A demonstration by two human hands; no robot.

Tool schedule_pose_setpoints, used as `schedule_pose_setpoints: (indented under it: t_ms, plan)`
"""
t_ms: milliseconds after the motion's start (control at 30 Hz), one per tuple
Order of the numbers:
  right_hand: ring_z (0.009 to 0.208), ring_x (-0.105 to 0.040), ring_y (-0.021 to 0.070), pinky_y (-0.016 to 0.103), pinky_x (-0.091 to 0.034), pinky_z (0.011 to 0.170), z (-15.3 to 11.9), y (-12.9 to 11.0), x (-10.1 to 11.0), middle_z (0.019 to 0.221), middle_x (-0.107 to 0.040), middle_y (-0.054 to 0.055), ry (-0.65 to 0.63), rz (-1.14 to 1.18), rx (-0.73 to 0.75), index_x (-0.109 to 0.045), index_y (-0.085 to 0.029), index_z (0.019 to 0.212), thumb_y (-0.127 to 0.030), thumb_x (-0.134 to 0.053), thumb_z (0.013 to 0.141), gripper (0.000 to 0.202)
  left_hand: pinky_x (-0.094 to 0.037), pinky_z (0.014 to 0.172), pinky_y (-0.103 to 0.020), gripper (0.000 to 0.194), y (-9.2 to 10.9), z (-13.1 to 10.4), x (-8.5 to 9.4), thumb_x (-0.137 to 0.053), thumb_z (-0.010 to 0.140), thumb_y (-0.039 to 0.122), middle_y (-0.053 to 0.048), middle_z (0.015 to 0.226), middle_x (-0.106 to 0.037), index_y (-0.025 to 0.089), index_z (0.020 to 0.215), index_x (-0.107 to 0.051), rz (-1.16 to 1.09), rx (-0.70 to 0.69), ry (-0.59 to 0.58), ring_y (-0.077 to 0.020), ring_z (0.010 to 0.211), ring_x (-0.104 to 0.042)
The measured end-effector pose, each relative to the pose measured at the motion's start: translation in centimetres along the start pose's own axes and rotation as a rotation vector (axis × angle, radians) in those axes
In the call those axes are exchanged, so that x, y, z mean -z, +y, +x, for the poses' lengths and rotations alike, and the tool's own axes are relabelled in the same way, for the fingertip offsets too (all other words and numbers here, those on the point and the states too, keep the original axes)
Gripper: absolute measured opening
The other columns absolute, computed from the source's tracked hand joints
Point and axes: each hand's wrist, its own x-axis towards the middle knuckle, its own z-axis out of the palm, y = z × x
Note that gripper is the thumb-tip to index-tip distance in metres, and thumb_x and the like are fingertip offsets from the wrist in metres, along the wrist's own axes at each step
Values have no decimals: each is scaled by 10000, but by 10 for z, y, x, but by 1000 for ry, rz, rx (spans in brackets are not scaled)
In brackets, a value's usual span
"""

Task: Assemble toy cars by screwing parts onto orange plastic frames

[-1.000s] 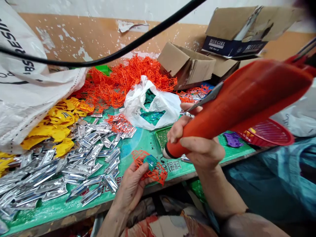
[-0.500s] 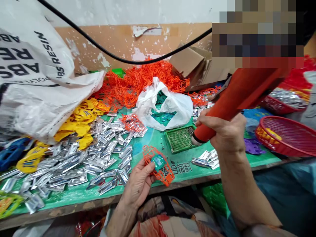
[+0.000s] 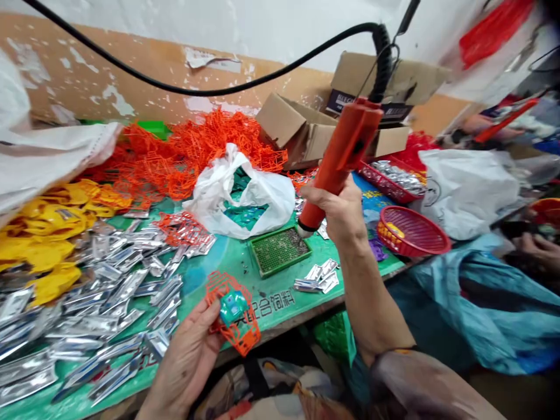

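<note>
My left hand [image 3: 189, 345] pinches an orange openwork plastic frame [image 3: 245, 337] with a shiny teal plastic piece [image 3: 233, 307] on its middle. My right hand [image 3: 345, 214] is wrapped around an orange electric screwdriver [image 3: 340, 149], its tip pointing down and left. That tip is at the right end of a green tray [image 3: 263, 272] holding small dark bits, probably screws; whether it touches them I cannot tell. A white plastic bag [image 3: 280, 195] stands open behind the tray, with teal pieces [image 3: 245, 214] inside. Several silver pieces [image 3: 321, 277] lie right of the tray.
Silver strips [image 3: 118, 291] cover the table's left side, beside yellow parts [image 3: 48, 233]. Orange frames [image 3: 210, 140] are heaped behind, near cardboard boxes [image 3: 284, 119]. A red basket [image 3: 413, 245] stands right. A black cable [image 3: 175, 87] hangs across. Another person's hand [image 3: 540, 251] shows far right.
The view has swung to the right, showing more baskets, bags and boxes. Both hands keep their hold; the screwdriver tip stays by the tray's right end.
</note>
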Motion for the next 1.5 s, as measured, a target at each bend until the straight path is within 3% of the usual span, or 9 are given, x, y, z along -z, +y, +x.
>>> schedule_pose_setpoints:
  t_ms: [200,300,400,500,667,867,1100,1300,1500]
  plan:
    - [733,-529,148,342,-499,705,1,-1,11,860,-576,-17,4,-118,42,-572,-230,989,-351,-742,706,352,-614,608,-261,428,1,1,0,-784,728,178,-49,975,-791,201,1145,-689,-10,27,7,-208,740,-747]
    - [833,-563,183,381,-521,767,-6,-2,11,989,-588,22,36,-189,59,-527,-262,1163,-342,-705,748,459,-621,634,-289,420,0,1,1,-763,748,170,-68,960,-790,187,1160,-683,10,47,36,-214,738,-749]
    - [1042,-563,235,419,-537,823,-24,-1,15,1263,-513,93,139,-272,116,-373,-293,1370,-346,-699,758,695,-621,643,-285,442,1,1,3,-766,737,146,-74,958,-788,186,1170,-682,0,50,68,-200,722,-745]
    - [1105,-547,244,421,-536,840,-53,2,27,1287,-496,101,171,-409,184,-429,-279,1345,-326,-706,772,639,-621,637,-266,459,2,1,5,-791,708,140,-60,931,-788,183,1155,-693,-34,50,54,-183,694,-737]
    - [927,-614,218,387,-531,771,-103,13,55,972,-644,61,-248,-623,136,-645,-209,1011,-223,-632,844,168,-618,599,-239,380,4,0,0,-792,682,104,-52,858,-791,150,1054,-730,-73,21,84,-163,629,-725]
    - [896,-603,245,412,-513,793,-128,28,72,923,-662,83,-399,-827,87,-657,-194,987,-191,-598,861,140,-623,618,-251,327,8,-4,-7,-767,697,97,-47,838,-797,161,1016,-734,-76,7,78,-185,678,-742]
    - [893,-542,259,400,-461,808,-127,27,65,956,-638,93,-721,-1157,25,-684,-193,935,-176,-627,819,130,-629,667,-322,328,6,-6,1,-790,698,173,-78,916,-785,161,1017,-712,-60,-17,9,-209,741,-736]
    - [874,-535,242,381,-397,850,-125,29,62,898,-634,69,-817,-1230,-44,-700,-200,934,-202,-587,875,128,-631,692,-380,328,2,-1,5,-796,671,173,-102,960,-764,145,986,-711,-83,4,-29,-233,784,-722]
    - [892,-549,245,357,-384,799,-129,35,64,909,-620,63,-823,-1193,-62,-694,-215,956,-167,-597,859,145,-604,691,-294,213,1,-1,6,-728,652,86,-47,820,-745,137,859,-715,-174,-5,-3,-166,710,-692]
